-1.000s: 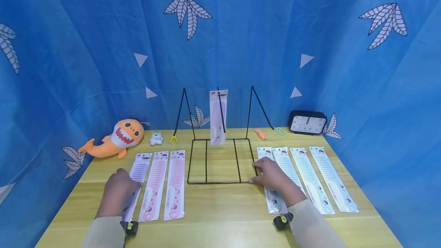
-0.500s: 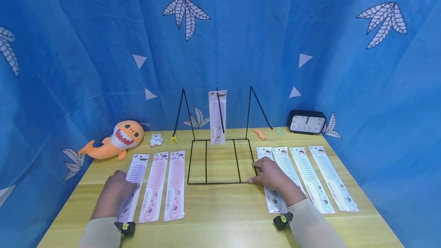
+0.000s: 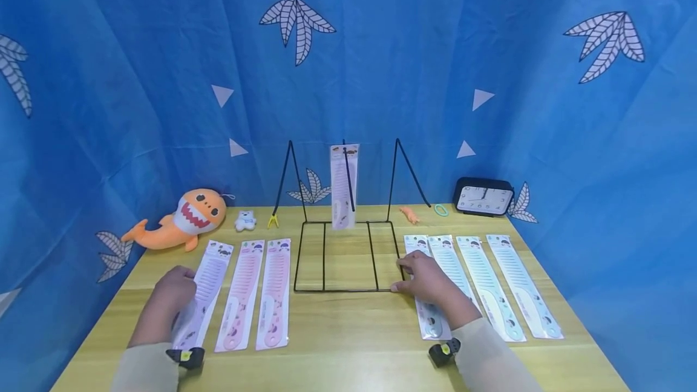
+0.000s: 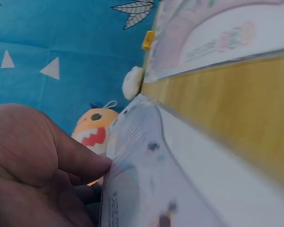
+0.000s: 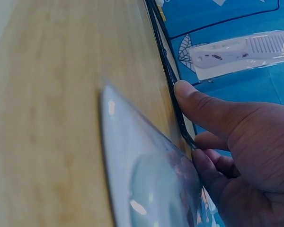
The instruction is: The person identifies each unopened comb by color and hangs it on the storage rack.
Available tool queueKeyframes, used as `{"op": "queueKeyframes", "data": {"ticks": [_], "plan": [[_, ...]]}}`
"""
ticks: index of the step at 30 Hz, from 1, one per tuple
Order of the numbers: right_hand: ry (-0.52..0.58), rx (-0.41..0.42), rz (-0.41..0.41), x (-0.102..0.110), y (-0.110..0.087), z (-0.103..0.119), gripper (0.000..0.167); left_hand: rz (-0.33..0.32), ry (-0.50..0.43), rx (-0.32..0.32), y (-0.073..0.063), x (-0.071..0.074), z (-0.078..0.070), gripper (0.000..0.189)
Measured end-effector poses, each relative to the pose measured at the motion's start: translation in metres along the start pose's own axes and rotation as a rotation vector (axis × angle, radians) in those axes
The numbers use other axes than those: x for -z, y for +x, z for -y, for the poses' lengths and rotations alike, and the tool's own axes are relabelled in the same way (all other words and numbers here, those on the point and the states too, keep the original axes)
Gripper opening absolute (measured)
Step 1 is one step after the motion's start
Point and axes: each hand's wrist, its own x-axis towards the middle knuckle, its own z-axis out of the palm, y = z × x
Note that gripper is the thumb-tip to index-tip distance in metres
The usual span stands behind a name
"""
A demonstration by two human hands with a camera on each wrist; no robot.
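At the left of the table, my left hand (image 3: 173,295) pinches the left edge of a packaged purple comb (image 3: 209,286). In the left wrist view, the thumb presses on the edge of that comb's clear package (image 4: 132,161), and the other fingers curl behind it, partly hidden. My right hand (image 3: 427,283) grips the right front corner of a black wire display rack (image 3: 337,290), thumb on the front bar and fingers at the side bar. From the rack's middle hook hangs another packaged purple comb (image 3: 339,198). A packaged green comb (image 5: 156,189) lies partly under my right hand.
Two packaged pink combs (image 3: 242,295) lie beside the purple one. More packaged green combs (image 3: 492,289) lie at the right. Along the back are an orange shark plush (image 3: 198,213), a white bear figure (image 3: 245,221) and a black clock (image 3: 483,196).
My left hand has shifted left from over the purple comb's package to its left edge, and the package has moved slightly left. The right hand keeps its place on the rack.
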Motion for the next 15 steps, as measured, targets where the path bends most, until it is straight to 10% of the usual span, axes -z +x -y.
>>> {"op": "queueKeyframes", "data": {"ticks": [8,15], "plan": [[0.003,0.004,-0.001,0.0,0.0,0.0,0.075,-0.087,-0.041,-0.021,-0.008,0.016,-0.011,0.049],[-0.012,0.012,-0.008,0.0,0.0,-0.001,0.074,-0.193,-0.172,-0.244,-0.035,0.025,-0.035,0.047]]}}
